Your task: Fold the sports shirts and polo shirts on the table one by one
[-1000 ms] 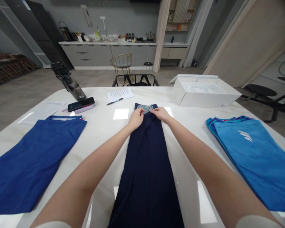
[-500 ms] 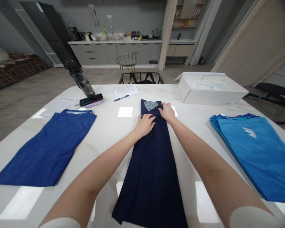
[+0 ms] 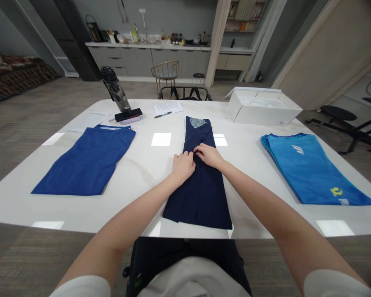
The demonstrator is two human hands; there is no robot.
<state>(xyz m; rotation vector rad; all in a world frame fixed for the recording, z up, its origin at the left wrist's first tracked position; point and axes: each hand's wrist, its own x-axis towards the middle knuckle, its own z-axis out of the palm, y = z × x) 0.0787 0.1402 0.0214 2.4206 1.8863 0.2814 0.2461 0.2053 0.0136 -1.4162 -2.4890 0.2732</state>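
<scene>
A long folded garment [image 3: 205, 198] in dark navy lies flat down the middle of the table, with a patterned grey-blue patch showing at its far end. Near its left edge, about midway, my left hand [image 3: 184, 166] rests on the cloth with fingers curled and gripping it. My right hand [image 3: 209, 156] comes in from the right, thumb and fingers pinching the same fabric close to the left fingertips. Both hands almost meet. To the left is a folded royal blue garment [image 3: 88, 163]. On the right lie folded bright blue shirts [image 3: 309, 169] with a white logo.
An open white box [image 3: 262, 111] stands at the table's far right. A clear-bodied handheld appliance [image 3: 117, 90], a phone [image 3: 128, 114], a pen [image 3: 163, 114] and printed paper [image 3: 170, 107] are at the far left and centre. The white table's [image 3: 136, 222] near edge is in front of me.
My hands have slid from near the patterned far end down the navy garment towards me, and the right hand has come in beside the left. The view has tilted down, revealing the near table edge.
</scene>
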